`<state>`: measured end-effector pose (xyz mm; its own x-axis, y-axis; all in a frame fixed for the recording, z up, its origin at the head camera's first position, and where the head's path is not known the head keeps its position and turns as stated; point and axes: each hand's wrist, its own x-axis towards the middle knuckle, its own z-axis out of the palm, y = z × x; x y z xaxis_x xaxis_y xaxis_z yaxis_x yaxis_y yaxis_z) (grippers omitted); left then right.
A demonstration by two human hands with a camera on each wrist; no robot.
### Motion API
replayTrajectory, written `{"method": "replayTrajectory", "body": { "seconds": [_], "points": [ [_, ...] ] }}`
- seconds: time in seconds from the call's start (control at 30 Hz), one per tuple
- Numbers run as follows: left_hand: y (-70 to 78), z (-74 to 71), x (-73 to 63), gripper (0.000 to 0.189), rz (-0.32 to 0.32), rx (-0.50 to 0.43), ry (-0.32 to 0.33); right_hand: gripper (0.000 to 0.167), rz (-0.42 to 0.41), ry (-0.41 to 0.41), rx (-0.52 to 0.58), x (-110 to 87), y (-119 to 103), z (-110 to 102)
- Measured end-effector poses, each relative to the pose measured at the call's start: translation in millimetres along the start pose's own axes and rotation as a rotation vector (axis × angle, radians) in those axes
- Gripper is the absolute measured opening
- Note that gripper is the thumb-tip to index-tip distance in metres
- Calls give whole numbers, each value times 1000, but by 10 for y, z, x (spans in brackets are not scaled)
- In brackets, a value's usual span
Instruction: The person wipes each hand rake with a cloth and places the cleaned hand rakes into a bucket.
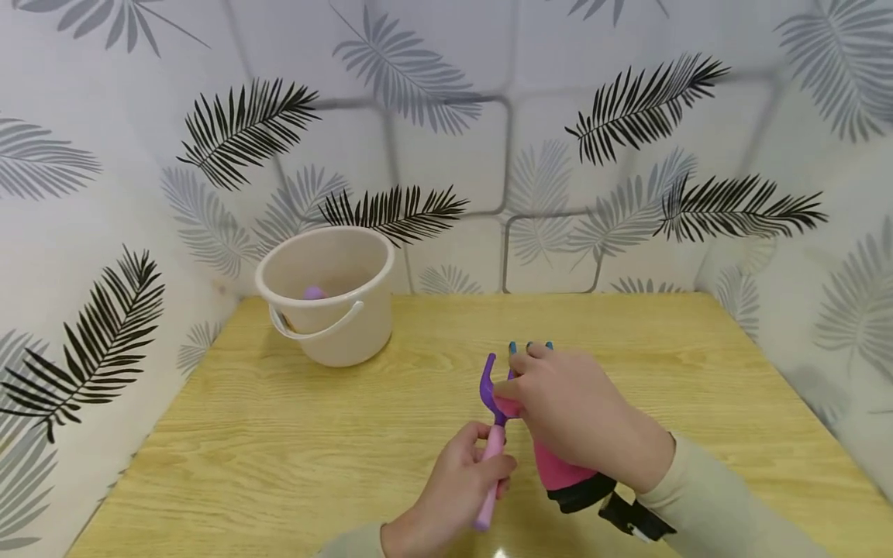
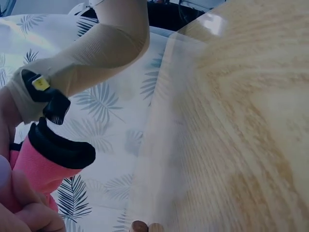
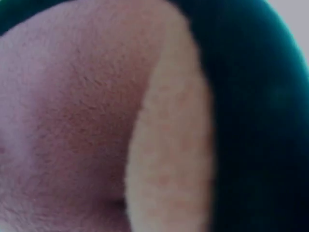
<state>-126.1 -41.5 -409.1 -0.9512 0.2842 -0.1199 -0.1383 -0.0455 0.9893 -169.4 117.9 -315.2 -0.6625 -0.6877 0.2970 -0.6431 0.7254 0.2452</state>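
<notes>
In the head view my left hand (image 1: 456, 480) grips the pink handle of a toy garden fork (image 1: 493, 465), whose purple prongs point away from me. My right hand (image 1: 579, 407) holds a pink glove (image 1: 558, 470) with a black cuff, just right of the fork. Its fingers lie over the prongs' right side and hide part of them. Small blue tips poke out beyond these fingers; what they belong to I cannot tell. The left wrist view shows the glove's black cuff (image 2: 60, 149) too. Only blurred skin and a dark surface fill the right wrist view.
A cream bucket (image 1: 380, 310) with a white handle stands at the back left of the wooden table (image 1: 279, 449). Inside it a purple rounded thing (image 1: 314, 293) shows. Leaf-patterned sheeting (image 1: 446, 155) rises behind and beside the table.
</notes>
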Motion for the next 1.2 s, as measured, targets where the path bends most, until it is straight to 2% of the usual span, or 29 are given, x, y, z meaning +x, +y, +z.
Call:
{"method": "replayTrajectory", "body": {
  "seconds": [0.13,0.27,0.37,0.5,0.63,0.73,0.9,1.0,1.2],
  "points": [
    [-6,13,-16,32,-7,-17,-12,20,40,9,80,-38,63,68],
    [-14,20,-40,34,-8,-31,-40,20,141,0,83,10,201,186],
    [-19,20,-44,35,-3,-26,-29,19,181,24,46,18,253,247],
    [-18,18,-30,37,5,-13,7,20,144,56,46,-36,194,237],
    [-2,4,-10,36,-5,-25,16,23,92,30,89,-98,99,167],
    [25,-8,3,35,1,-16,3,20,120,4,97,-85,107,153],
    [44,7,-3,36,14,-15,-37,12,213,-6,14,-14,225,229],
    [20,25,-11,34,5,-25,-34,12,208,2,-4,-27,225,265],
    [20,23,23,32,-4,-55,18,20,150,95,135,-155,16,223]
  ]
}}
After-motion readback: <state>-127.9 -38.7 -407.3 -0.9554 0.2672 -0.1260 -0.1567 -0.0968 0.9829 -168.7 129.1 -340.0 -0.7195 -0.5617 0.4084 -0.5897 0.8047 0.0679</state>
